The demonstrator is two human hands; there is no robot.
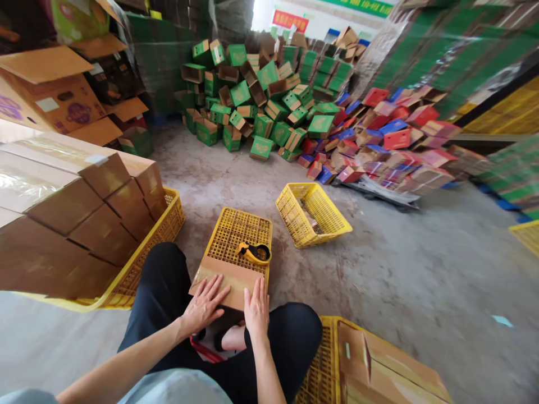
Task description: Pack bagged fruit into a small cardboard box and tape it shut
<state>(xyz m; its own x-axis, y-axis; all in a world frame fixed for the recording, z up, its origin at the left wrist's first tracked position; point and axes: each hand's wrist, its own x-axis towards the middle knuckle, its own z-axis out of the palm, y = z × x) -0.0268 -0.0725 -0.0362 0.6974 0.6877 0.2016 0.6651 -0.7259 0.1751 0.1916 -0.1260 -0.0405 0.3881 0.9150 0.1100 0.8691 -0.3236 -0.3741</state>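
A brown cardboard box (236, 274) lies on the near end of an upturned yellow crate (233, 224) between my knees. My left hand (205, 303) rests on the box's left part with its fingers spread. At the right end, my right hand (256, 307) lies with its fingers stretched along the cardboard and its thumb apart. Neither hand is wrapped around anything. Just beyond the box sits a yellow and black tape dispenser (254, 252) on the crate's grid.
To my left, stacked closed cartons (96, 213) fill a yellow crate (172, 210). Another yellow crate (311, 216) stands ahead on the floor. At lower right, a crate (328, 331) holds flattened cardboard (387, 365). Green boxes (261, 101) and red-blue boxes (391, 134) lie heaped behind.
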